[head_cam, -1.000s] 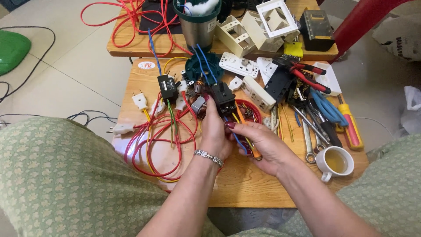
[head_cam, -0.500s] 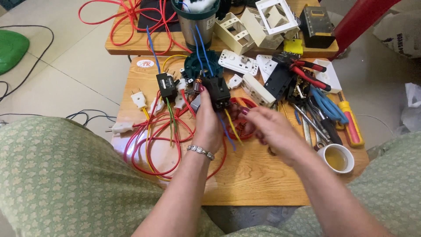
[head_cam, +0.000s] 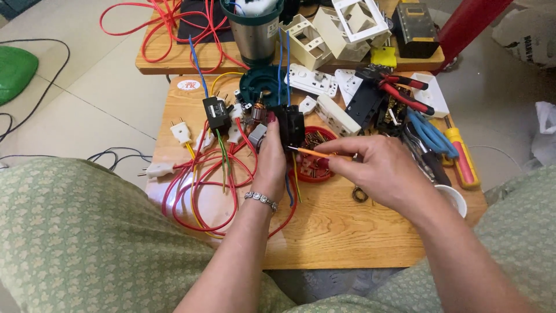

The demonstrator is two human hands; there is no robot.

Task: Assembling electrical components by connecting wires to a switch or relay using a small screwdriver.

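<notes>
Black block: a small black electrical part [head_cam: 291,124] is held upright above the middle of the wooden surface [head_cam: 347,237], just in front of a red dish of small metal parts [head_cam: 313,168].
Left hand: the left hand [head_cam: 272,162] is wrapped around the black block from the near side, its fingers [head_cam: 270,124] pressed against the block's left face; a silver bracelet [head_cam: 260,199] is worn at the wrist.
Right hand: the right hand [head_cam: 376,171] is closed in a pinch on a thin orange-handled screwdriver [head_cam: 310,152], the fingers [head_cam: 341,159] pressed together on the handle.
Screwdriver tip: it is laid level, and its point is seen touching the lower right side of the black block.
Wires at the block: blue wires [head_cam: 284,58] run up from its top towards a steel cylinder [head_cam: 255,35]; a yellow wire hangs below it.
Left of the hands: loops of red wire [head_cam: 197,191], a smaller black part [head_cam: 215,111] and white plugs [head_cam: 180,132] are spread on the surface.
Right of the hands: red-handled pliers [head_cam: 399,90], blue-handled pliers [head_cam: 431,136], a yellow and red screwdriver [head_cam: 460,156] and a white cup [head_cam: 452,197] are laid near the edge.
Far side: white socket plates [head_cam: 313,81] and frames [head_cam: 359,17] are piled beyond the block.
</notes>
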